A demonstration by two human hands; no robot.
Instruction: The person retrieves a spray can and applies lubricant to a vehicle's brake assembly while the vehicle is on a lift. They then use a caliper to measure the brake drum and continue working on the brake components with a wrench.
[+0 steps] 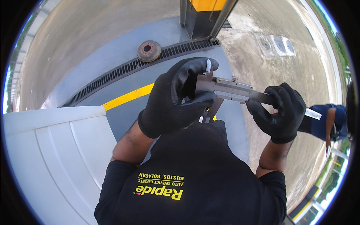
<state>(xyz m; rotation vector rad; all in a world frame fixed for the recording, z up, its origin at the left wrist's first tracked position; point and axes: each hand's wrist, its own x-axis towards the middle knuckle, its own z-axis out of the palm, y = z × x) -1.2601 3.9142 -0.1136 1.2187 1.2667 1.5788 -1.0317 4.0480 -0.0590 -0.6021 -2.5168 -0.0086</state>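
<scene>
Vernier caliper [230,91], steel, held level at chest height. Left hand [176,99], black-gloved, clasps the jaw end; right hand [279,110] pinches the beam. For a true reading, keep the jaws square, thumb pressure light. Rusty brake drum [149,50] lies by the floor grate [123,71].

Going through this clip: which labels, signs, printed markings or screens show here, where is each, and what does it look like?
Shirt print: on the chest of the person's black shirt, bottom centre; yellow lettering with a small red accent, upside down in this view.
Scale markings: fine engraved graduations along the grey metal caliper, between the left hand and right hand, both in black gloves.
Floor stripe: yellow painted line on the grey floor, left of the hands.
No screens or packages.
</scene>
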